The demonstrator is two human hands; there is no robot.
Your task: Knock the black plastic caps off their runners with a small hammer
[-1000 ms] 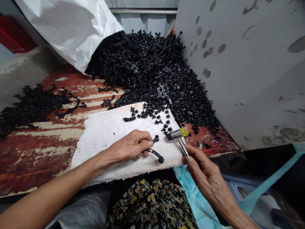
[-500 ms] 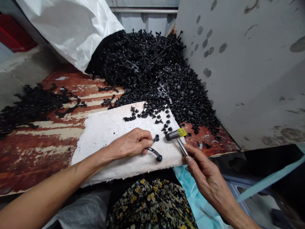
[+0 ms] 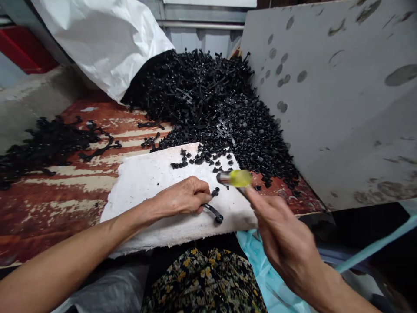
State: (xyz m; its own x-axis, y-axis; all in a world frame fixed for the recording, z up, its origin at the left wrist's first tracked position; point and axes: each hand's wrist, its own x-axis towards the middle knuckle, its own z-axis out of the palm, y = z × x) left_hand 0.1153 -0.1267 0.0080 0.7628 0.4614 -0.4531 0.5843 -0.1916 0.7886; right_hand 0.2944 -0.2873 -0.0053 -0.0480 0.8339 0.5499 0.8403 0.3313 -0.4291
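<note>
My left hand [image 3: 190,195] is closed on a curved black plastic strip [image 3: 213,212] with round knobs at its ends, held down against a white cloth pad [image 3: 137,184]. Part of the strip is hidden under the fingers. My right hand [image 3: 282,226] grips the handle of a small hammer [image 3: 233,178], blurred by motion. Its head, dark at one end and yellow at the other, hangs just above and right of the strip, apart from it. Small black plugs [image 3: 202,156] lie scattered on the pad's far part.
A big heap of black plastic parts [image 3: 211,95] rises behind the pad. More black strips [image 3: 55,143] lie left on the worn red tabletop [image 3: 74,191]. A white sack [image 3: 107,48] stands back left. A spotted grey panel [image 3: 342,108] borders the right side.
My right hand has lifted the hammer up and slightly left, and its head has turned. My left hand still holds the strip in place. The camera view has shifted a little.
</note>
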